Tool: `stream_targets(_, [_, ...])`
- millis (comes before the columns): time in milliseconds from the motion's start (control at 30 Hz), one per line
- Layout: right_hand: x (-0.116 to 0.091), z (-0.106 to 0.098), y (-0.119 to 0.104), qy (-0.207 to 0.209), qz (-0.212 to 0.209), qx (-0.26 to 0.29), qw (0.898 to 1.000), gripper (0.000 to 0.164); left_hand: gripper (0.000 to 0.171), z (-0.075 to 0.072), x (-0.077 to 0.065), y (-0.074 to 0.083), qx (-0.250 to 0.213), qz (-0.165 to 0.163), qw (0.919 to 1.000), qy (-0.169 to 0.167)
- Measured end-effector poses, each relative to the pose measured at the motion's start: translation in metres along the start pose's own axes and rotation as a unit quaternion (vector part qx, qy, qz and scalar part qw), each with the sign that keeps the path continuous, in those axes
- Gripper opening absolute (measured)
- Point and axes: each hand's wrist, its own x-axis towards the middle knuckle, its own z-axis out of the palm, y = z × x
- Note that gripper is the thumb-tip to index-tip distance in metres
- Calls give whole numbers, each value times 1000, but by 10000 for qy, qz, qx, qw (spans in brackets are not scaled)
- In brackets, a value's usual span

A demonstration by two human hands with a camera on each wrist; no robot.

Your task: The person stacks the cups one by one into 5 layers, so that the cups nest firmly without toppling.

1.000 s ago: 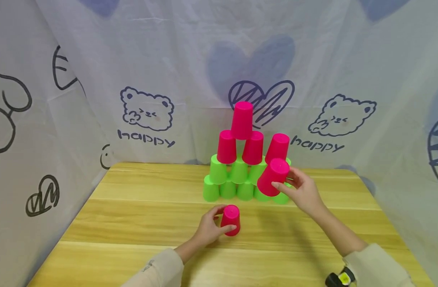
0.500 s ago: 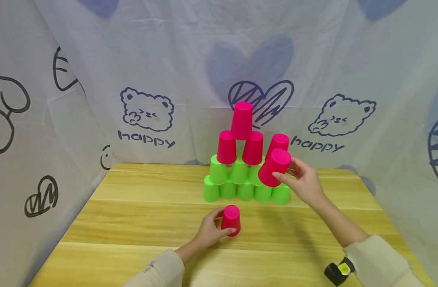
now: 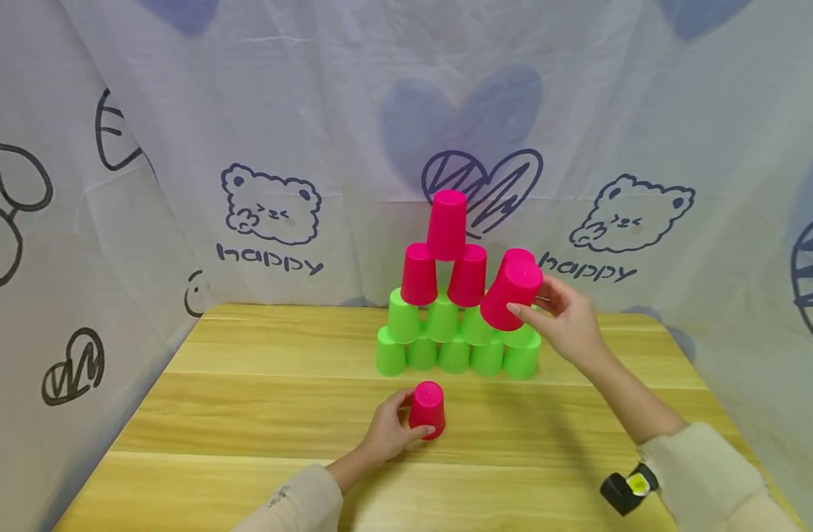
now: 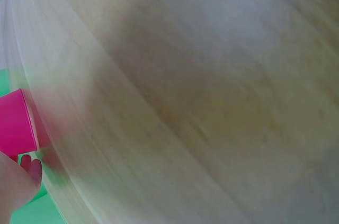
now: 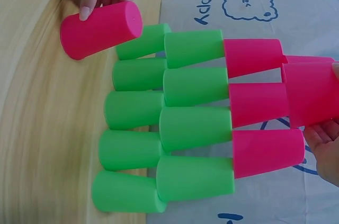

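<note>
My left hand (image 3: 388, 430) holds an upside-down pink cup (image 3: 428, 408) on the table, thumb across its near side. In the right wrist view, this cup (image 5: 98, 30) stands near the pyramid's base. My right hand (image 3: 569, 321) grips another pink cup (image 3: 509, 299), mouth down and raised in front of the pyramid's right side. Behind it, the rightmost pink cup (image 3: 516, 253) of the third row is mostly hidden. Two rows of green cups (image 3: 455, 355) carry that row, with two more pink cups (image 3: 419, 275) at its left. A single pink cup (image 3: 447, 225) sits across those two.
The wooden table (image 3: 247, 414) ends at a printed cloth backdrop (image 3: 353, 111) just behind the pyramid. Another cloth hangs along the left side. A black device with a yellow patch (image 3: 629, 489) shows at the right sleeve.
My right hand has risen with its pink cup, from in front of the green rows to the level of the pink row. The left hand and its cup have stayed put.
</note>
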Motion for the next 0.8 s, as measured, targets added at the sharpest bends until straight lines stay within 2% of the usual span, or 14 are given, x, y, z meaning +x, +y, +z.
stream_targets(233, [4, -1, -3, 142, -25, -69, 9999, 46, 57, 0, 0, -1, 96, -52, 9999, 17])
stream_targets(467, [10, -3, -6, 217, 36, -183, 9996, 43, 56, 0, 0, -3, 170, 30, 9998, 24])
stream_targets(800, [17, -6, -14, 290, 271, -283, 9988, 44, 57, -10, -1, 4, 240, 107, 9996, 38])
